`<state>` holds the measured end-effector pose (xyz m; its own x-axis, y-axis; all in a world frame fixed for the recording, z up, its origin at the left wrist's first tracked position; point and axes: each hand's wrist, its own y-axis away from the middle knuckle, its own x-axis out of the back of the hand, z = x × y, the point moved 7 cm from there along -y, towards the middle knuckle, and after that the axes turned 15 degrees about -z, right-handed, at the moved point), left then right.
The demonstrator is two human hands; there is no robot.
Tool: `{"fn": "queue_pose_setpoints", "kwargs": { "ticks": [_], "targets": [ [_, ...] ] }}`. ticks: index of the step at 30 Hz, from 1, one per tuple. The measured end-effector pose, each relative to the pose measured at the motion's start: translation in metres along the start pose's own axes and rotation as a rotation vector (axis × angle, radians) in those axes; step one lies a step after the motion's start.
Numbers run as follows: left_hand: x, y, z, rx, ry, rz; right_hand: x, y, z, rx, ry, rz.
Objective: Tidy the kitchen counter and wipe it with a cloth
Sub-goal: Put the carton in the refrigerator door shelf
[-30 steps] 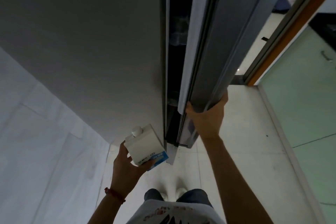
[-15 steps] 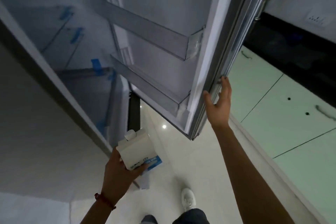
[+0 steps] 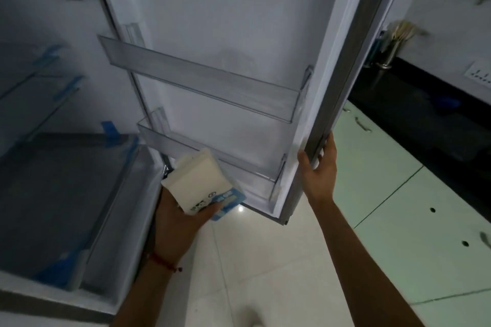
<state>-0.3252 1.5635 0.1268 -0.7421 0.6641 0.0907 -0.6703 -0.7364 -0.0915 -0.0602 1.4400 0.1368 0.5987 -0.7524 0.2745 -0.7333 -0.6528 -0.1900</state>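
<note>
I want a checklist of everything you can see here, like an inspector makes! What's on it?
Surface: black counter at the far right, only partly in view.
Job's things: white and blue carton, tilted, near the lower door shelf; no cloth seen.
Clutter: a metal holder with utensils stands on the counter; blurred.
Hands: left hand grips the carton; right hand holds the edge of the open fridge door.
Cables: nothing seen.
Surroundings: fridge shelves with blue tape, pale tiled floor, green cabinet doors, wall socket.
</note>
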Motion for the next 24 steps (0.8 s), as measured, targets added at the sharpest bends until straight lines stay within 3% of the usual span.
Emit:
{"fn": "queue_pose_setpoints", "kwargs": {
  "ticks": [6,11,20,24],
  "targets": [
    [-0.024,-0.068,0.022,-0.091,-0.025,0.134,0.016,-0.053,0.015,-0.02,-0.054,-0.047],
    [-0.043,-0.133,0.023,-0.117,-0.061,0.089,0.021,-0.092,0.021,-0.026,-0.044,-0.02],
    [-0.073,-0.244,0.008,-0.097,-0.232,-0.296,0.024,-0.152,0.033,-0.069,-0.012,0.018],
    [-0.091,-0.281,-0.019,0.017,-0.322,-0.525,0.023,-0.171,0.039,-0.101,-0.016,0.024]
  ]
}}
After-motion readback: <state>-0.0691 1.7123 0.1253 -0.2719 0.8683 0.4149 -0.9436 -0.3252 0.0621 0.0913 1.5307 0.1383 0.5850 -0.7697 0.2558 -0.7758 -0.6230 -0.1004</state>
